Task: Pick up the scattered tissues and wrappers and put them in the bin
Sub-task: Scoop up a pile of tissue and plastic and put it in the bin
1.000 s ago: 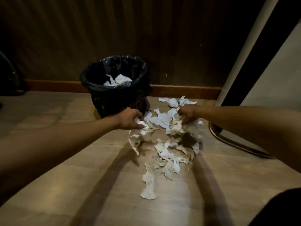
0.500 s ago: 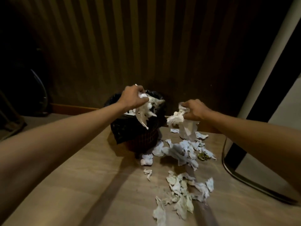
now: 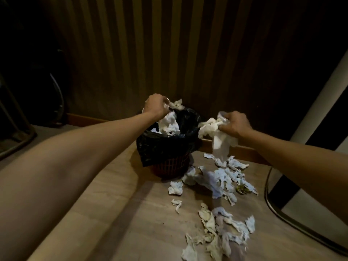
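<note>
A small bin (image 3: 165, 147) lined with a black bag stands on the wooden floor against the striped wall. My left hand (image 3: 157, 106) is over its mouth, closed on a bunch of white tissues (image 3: 169, 122) that hang down into the bin. My right hand (image 3: 236, 125) is just right of the bin's rim, closed on another wad of tissues (image 3: 216, 134) that dangles above the floor. Several crumpled tissues (image 3: 220, 180) lie scattered on the floor to the right of and in front of the bin, with more scraps (image 3: 216, 234) nearer me.
A wooden skirting board (image 3: 86, 120) runs along the wall. A curved metal frame (image 3: 271, 202) edges a white panel on the right. Dark furniture (image 3: 17, 129) stands at the far left. A small dark wrapper scrap (image 3: 242, 190) lies among the tissues.
Both hands rose from the floor pile with tissues. My left hand moved over the bin's mouth and my right hand came closer to its rim.
</note>
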